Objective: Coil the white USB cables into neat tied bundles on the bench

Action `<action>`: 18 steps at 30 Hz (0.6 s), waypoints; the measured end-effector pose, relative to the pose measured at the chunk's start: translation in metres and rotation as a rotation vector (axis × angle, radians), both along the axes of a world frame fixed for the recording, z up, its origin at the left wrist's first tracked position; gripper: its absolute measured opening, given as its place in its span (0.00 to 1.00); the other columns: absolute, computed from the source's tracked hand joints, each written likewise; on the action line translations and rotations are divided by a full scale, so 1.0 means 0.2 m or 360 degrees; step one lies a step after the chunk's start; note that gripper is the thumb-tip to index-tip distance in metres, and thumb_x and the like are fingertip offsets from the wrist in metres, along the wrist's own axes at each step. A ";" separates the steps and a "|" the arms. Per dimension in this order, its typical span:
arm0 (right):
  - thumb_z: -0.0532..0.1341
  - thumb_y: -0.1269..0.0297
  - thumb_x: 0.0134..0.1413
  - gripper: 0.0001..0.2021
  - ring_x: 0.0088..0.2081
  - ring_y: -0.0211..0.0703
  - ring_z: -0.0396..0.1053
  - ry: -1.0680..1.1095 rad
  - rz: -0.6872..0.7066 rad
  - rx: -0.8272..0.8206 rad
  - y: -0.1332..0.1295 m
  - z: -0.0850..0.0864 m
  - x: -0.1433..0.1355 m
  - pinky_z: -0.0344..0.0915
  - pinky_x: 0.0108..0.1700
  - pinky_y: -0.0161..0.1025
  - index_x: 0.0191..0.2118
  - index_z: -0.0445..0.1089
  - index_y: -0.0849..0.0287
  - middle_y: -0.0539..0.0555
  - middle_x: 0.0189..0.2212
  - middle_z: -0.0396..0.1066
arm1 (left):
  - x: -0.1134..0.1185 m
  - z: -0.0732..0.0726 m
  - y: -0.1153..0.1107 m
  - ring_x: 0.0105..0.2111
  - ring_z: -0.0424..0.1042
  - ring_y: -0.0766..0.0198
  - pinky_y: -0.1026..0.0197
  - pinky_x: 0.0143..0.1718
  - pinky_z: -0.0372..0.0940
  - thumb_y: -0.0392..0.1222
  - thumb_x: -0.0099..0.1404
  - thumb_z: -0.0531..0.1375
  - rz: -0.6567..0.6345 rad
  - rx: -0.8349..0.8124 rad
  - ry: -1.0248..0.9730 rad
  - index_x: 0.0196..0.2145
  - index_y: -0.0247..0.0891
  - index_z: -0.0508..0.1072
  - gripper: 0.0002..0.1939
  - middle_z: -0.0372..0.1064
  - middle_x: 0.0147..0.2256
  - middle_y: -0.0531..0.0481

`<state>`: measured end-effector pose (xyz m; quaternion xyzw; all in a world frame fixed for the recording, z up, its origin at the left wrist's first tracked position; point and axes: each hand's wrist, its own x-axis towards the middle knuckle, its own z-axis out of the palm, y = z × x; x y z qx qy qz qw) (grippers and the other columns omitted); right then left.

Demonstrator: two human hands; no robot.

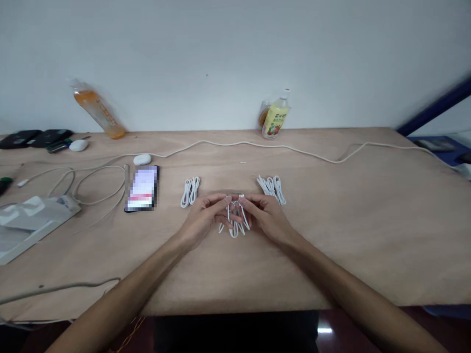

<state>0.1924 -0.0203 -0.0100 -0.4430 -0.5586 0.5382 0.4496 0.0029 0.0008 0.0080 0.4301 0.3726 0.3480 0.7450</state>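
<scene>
Between my two hands, just above the table's middle, hangs a white USB cable point(234, 230) in loose loops. My left hand point(206, 215) pinches one end of it between thumb and finger; that end is mostly hidden by the fingertips. My right hand point(267, 214) pinches the other end, where a metal USB plug shows at the fingertips. Just beyond my left hand lie folded white cables point(190, 191). Past my right hand rests another group of folded white cables point(271, 189).
A phone point(142, 189) and a white earbud case point(142, 159) lie to the left. A long white cord point(243, 143) crosses the table's back. An orange drink bottle point(99, 113) and a yellow-labelled bottle point(275, 116) lean on the wall. A white box point(37, 225) sits far left.
</scene>
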 end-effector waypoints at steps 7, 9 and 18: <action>0.67 0.37 0.60 0.25 0.21 0.35 0.58 0.0006 -0.0034 -0.0073 0.00 -0.01 0.00 0.55 0.25 0.35 0.30 0.76 0.58 0.47 0.20 0.66 | 0.00 0.00 -0.01 0.33 0.83 0.57 0.62 0.30 0.75 0.50 0.62 0.74 0.0053 0.0113 0.0077 0.41 0.34 0.86 0.16 0.84 0.36 0.41; 0.68 0.38 0.59 0.24 0.22 0.35 0.58 0.0067 -0.0030 -0.0122 0.00 -0.02 0.00 0.55 0.25 0.35 0.33 0.78 0.58 0.48 0.23 0.69 | 0.00 -0.01 0.00 0.33 0.82 0.58 0.61 0.31 0.76 0.49 0.62 0.73 0.0100 0.0208 0.0163 0.41 0.35 0.87 0.15 0.84 0.35 0.42; 0.70 0.42 0.58 0.20 0.21 0.33 0.58 0.0110 -0.0021 -0.0149 -0.01 -0.02 -0.01 0.56 0.22 0.33 0.33 0.81 0.56 0.49 0.25 0.73 | 0.00 -0.02 0.00 0.33 0.83 0.58 0.56 0.41 0.78 0.48 0.57 0.76 0.0218 0.0285 0.0256 0.37 0.38 0.87 0.14 0.85 0.34 0.45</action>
